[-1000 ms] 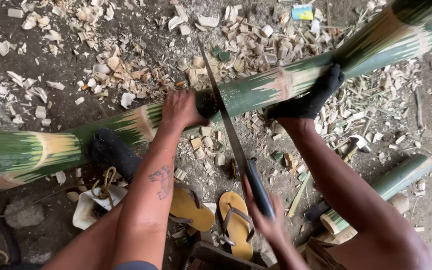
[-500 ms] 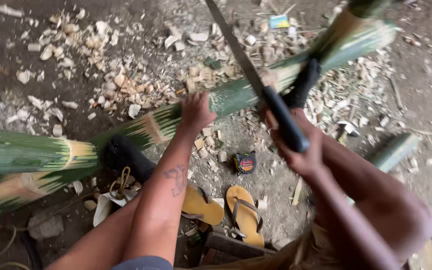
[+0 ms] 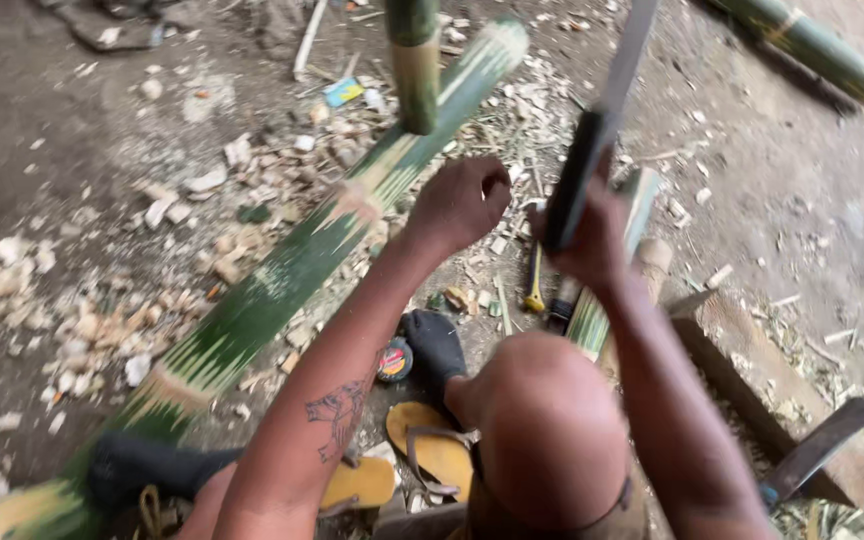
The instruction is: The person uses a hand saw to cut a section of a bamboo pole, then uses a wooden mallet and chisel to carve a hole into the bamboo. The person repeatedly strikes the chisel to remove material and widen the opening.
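Note:
A long green bamboo pole (image 3: 282,280) with pale shaved patches lies slanted across the dirt floor. My left hand (image 3: 462,200) is curled into a fist just right of the pole, with nothing visible in it. My right hand (image 3: 592,245) grips the dark handle of a machete (image 3: 624,60), whose blade points up and away. My bent knee (image 3: 552,430) fills the lower middle. A foot in a black sock (image 3: 437,345) rests below the pole, and another black-socked foot (image 3: 142,465) lies against the pole's near end.
Pale bamboo chips (image 3: 102,330) litter the ground left of the pole. A short bamboo piece (image 3: 414,60) crosses the pole's far end, another lies at the top right (image 3: 812,45). Yellow sandals (image 3: 432,450), a small round tin (image 3: 394,360), a yellow-handled tool (image 3: 535,285), a wooden block (image 3: 752,370) and a second blade (image 3: 817,445) lie nearby.
The view has swung so the pole now runs diagonally. My right hand has lifted the machete from low by the sandals to upright. My left hand has come off the pole.

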